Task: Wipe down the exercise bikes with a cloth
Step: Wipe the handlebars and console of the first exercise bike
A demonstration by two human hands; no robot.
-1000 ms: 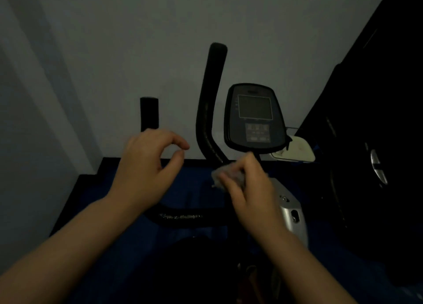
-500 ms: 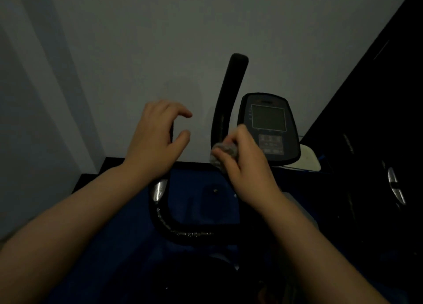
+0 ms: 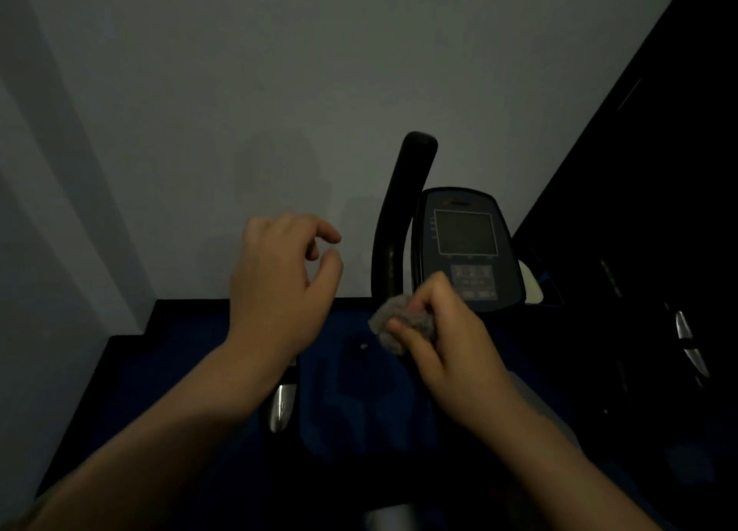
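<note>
The room is dim. An exercise bike stands in front of me, with a black upright handlebar (image 3: 403, 211) and a dark console (image 3: 467, 247) showing a screen and buttons. My right hand (image 3: 447, 342) is closed around a bunched grey cloth (image 3: 393, 323), just below the console and at the foot of the upright handlebar. My left hand (image 3: 283, 279) hovers to the left with fingers curled and apart, holding nothing. It hides the left handlebar; only that bar's silver lower part (image 3: 281, 406) shows beneath the wrist.
A pale wall (image 3: 279, 91) rises close behind the bike. Blue flooring (image 3: 179, 370) with a black skirting lies below. A large dark machine (image 3: 659, 251) with silver parts fills the right side. A pale object (image 3: 533, 291) sits behind the console.
The view has tilted and the bike sits lower and further right in frame. My right hand with the cloth has dropped below the console. My left hand stays curled and empty.
</note>
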